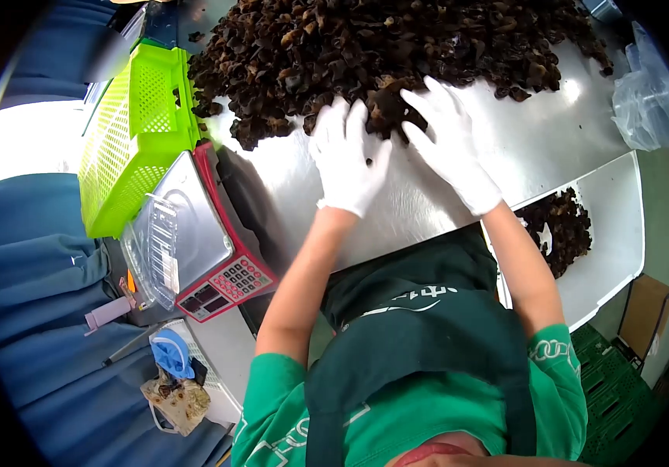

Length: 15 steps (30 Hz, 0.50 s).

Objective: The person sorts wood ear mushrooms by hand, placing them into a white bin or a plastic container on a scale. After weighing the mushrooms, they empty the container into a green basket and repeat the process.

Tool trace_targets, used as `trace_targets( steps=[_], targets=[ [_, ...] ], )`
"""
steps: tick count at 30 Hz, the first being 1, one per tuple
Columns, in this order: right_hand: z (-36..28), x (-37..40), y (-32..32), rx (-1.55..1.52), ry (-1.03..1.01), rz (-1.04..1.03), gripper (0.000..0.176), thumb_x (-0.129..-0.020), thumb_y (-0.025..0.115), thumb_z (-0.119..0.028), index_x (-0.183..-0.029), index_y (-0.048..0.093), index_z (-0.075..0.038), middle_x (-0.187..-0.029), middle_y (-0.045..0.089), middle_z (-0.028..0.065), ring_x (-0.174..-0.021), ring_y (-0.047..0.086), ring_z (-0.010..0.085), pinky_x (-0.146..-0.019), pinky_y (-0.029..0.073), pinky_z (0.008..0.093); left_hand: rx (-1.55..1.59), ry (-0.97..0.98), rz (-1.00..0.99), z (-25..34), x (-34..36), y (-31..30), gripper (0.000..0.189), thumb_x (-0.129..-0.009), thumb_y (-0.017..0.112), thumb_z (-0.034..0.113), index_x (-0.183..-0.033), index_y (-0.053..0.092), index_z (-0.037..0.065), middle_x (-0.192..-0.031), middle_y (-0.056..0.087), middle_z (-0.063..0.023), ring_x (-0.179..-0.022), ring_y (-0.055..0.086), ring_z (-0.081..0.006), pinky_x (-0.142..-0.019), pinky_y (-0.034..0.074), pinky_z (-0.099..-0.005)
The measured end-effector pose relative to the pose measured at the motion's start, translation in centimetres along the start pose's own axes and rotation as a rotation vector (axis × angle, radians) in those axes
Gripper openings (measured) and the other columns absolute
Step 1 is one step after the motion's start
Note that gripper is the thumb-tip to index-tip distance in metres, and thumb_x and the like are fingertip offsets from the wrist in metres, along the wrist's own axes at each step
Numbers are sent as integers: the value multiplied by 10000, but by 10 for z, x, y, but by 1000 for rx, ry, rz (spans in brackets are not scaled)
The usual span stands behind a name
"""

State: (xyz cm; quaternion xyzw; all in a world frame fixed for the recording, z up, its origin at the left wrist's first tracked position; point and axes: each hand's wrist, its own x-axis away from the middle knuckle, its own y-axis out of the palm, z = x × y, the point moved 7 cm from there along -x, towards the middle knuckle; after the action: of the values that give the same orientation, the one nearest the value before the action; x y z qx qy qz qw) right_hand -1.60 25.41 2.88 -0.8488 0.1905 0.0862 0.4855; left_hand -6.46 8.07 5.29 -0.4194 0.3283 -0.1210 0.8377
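A wide heap of dark brown, curled pieces that look like wood ear mushrooms covers the far part of a shiny metal table. My left hand, in a white glove, lies at the heap's near edge with its fingers apart, fingertips against the pieces. Beside it on the right, my right hand, gloved in white too, has its fingers stretched toward the same edge. A larger dark clump sits between the two hands. Neither hand is wrapped round a piece. A small dark speck sticks to the left glove.
Left of the table stand a lime-green perforated basket and a red-edged digital scale with a clear plastic lid. A white bin holding more dark pieces is at the right, below a clear plastic bag. Green crates stand lower right.
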Motion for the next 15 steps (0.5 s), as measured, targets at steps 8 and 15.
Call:
trace_targets(
  steps=[8,15],
  targets=[
    [-41,34,43,45,-286,-34,412,-870,722,-413,-1209,700,-180,-1491,509,134,-1379,453,329,-1110,358,587,53,71,-283,-17,61,15,730,-754,825,280,-1403,569,66,-1530,433,-203,-1439,360,-452,-1167,293,-565],
    [-58,88,14,-46,-171,-166,461,-818,775,-357,-1250,711,-209,-1502,499,108,-1371,433,331,-1096,335,540,47,76,-105,-3,108,-12,677,-746,822,73,-1381,588,58,-1453,512,-186,-1291,511,-388,-1087,417,-464]
  ],
)
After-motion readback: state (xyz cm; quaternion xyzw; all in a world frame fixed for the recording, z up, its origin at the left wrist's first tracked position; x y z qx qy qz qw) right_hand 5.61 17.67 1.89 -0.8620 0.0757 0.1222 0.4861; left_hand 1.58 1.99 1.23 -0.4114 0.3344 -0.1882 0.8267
